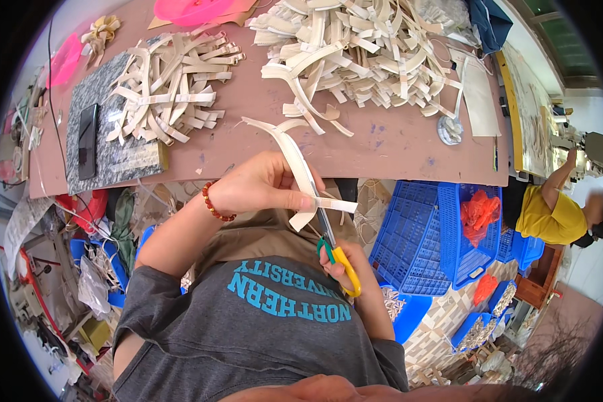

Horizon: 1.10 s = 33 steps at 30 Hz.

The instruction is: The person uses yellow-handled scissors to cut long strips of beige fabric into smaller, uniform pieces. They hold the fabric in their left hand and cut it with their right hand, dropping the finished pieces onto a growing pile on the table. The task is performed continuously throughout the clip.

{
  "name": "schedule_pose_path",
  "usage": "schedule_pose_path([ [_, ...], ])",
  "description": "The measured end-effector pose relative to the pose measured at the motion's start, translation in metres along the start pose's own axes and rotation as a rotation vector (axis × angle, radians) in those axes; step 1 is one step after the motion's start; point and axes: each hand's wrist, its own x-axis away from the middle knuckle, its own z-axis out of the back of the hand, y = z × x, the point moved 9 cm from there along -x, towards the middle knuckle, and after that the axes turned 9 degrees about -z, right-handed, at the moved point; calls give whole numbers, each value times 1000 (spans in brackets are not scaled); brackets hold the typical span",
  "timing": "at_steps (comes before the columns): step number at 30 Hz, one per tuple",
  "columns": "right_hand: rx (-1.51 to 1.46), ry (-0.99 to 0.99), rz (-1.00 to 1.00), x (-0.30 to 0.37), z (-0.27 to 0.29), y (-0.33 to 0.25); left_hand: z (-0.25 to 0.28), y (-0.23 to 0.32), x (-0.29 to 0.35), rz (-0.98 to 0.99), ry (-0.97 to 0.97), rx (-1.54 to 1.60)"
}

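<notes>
My left hand (261,184), with a red beaded bracelet at the wrist, pinches a cream strap piece (292,153) between thumb and fingers. The piece is long and slightly curved, with short side bands branching off near both ends. It is held over the table's front edge, above my lap. In my right hand (348,258) are scissors (342,262) with one yellow and one green handle. Their blades point up and away from me, lying along the strap piece at its lower crossing. Whether the blades are touching the strap I cannot tell.
A large heap of similar straps (368,57) covers the table's back right; a smaller heap (174,84) lies on a marbled slab (90,80) beside a black phone (88,141). Blue crates (409,241) stand below at right. Farther right, a person in yellow (549,214) works.
</notes>
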Motion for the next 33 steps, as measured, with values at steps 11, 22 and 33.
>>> schedule_pose_path([
  [11, -117, -103, 49, -7, -24, -24, 3, 11, 4, -95, 127, 8],
  [22, -86, -123, -45, -8, -28, -27, -3, 10, 7, -58, 119, -12],
  [33, -118, -21, -109, -10, -23, -23, -1, 13, 6, -84, 148, -21],
])
